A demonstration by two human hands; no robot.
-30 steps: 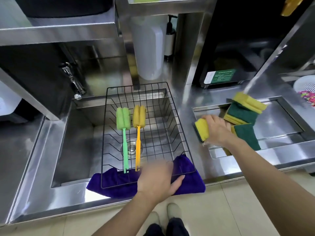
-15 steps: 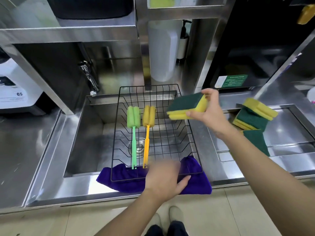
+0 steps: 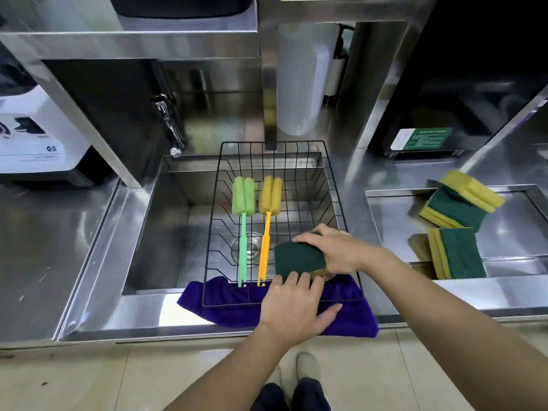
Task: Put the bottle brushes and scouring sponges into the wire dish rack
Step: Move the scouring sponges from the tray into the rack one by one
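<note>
Holding a sponge (image 3: pixel 299 258) green side up in the right hand (image 3: pixel 335 250), inside the wire rack (image 3: pixel 341 209) near its front right corner. Pressing the left hand (image 3: pixel 292 310) flat on the purple cloth (image 3: pixel 350 321) at the rack's front edge. Lying side by side in the rack: green brush (image 3: pixel 243 221), yellow brush (image 3: pixel 268 221). Resting on the desk (image 3: pixel 59 247) to the right: more sponges (image 3: pixel 456 215).

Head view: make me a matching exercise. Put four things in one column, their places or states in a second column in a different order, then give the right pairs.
Things
1. green bottle brush
2. orange bottle brush
3. scouring sponge with its green side up
4. purple cloth

Places or states
A. held by the right hand over the near right part of the wire dish rack
B. lying in the rack, left of the other brush
C. spread under the rack's near edge, with the left hand on it
D. lying in the rack, right of the other brush

Pairs: 1-B, 2-D, 3-A, 4-C
</note>
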